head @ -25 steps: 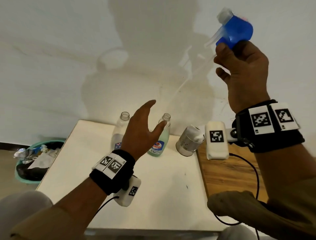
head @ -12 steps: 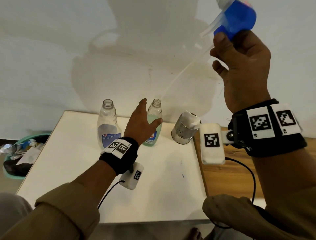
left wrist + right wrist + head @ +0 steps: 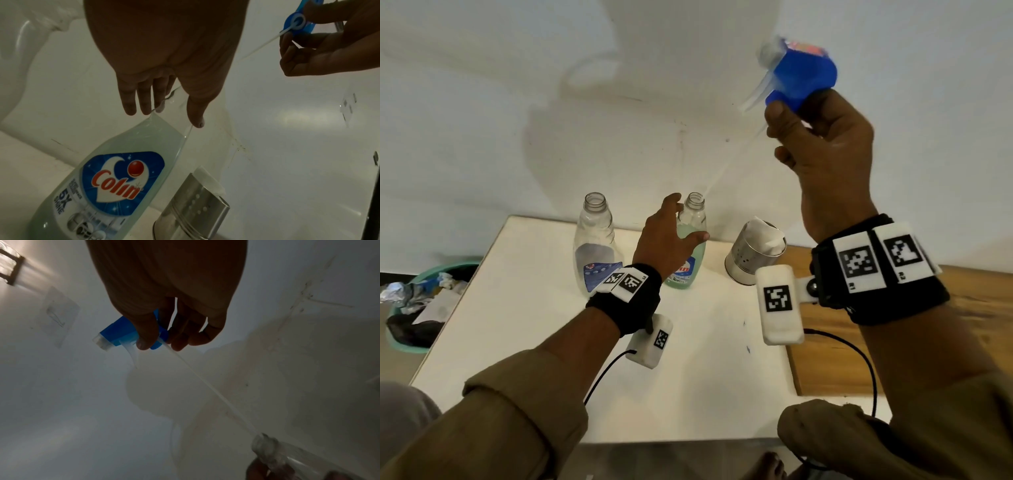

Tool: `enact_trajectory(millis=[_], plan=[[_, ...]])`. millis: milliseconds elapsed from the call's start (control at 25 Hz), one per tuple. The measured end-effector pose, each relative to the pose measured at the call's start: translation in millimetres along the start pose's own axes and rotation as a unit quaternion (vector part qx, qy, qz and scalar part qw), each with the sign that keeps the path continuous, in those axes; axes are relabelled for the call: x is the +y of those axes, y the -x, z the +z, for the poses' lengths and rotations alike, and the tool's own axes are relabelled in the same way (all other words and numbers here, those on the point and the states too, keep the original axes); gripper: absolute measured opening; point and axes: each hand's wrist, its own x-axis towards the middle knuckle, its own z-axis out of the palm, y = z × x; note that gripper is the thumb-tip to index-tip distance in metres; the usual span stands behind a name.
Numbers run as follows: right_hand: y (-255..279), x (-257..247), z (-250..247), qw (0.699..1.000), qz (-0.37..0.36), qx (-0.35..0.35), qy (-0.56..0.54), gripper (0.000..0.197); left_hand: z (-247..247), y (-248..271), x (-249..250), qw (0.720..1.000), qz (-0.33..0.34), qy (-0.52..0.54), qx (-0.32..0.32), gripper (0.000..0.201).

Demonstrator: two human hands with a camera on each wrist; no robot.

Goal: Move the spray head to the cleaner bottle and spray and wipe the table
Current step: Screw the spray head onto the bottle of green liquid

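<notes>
- The right hand [image 3: 825,150] is being held high above the table, wrist bent back, fingers and thumb curling round the blue spray head [image 3: 803,80] and gripping it.
- The left hand [image 3: 667,236] is reaching forward low over the table, fingers straight and close together, thumb spread apart, flanking the neck of the cleaner bottle [image 3: 688,246]; whether they are touching it cannot be told.
- Both forearms are extending forward, with black bands sitting on the wrists and olive sleeves pushed back.
</notes>
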Motion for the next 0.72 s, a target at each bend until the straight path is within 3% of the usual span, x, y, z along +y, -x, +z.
enact_trajectory(millis=[240,520,720], plan=[[17,62,28,0.998,0.054,-0.016,0.042,0.041,1,2,3,1.0,-0.011,0.025,0.013,0.045],[38,122,43,0.989,0.11,-0.047,0.092,0.042,3,8,5,0.998,-0.003,0.056,0.018,0.05],[34,123,46,0.985,0.092,-0.072,0.126,0.042,3,7,2,0.997,-0.033,0.072,0.007,0.059]])
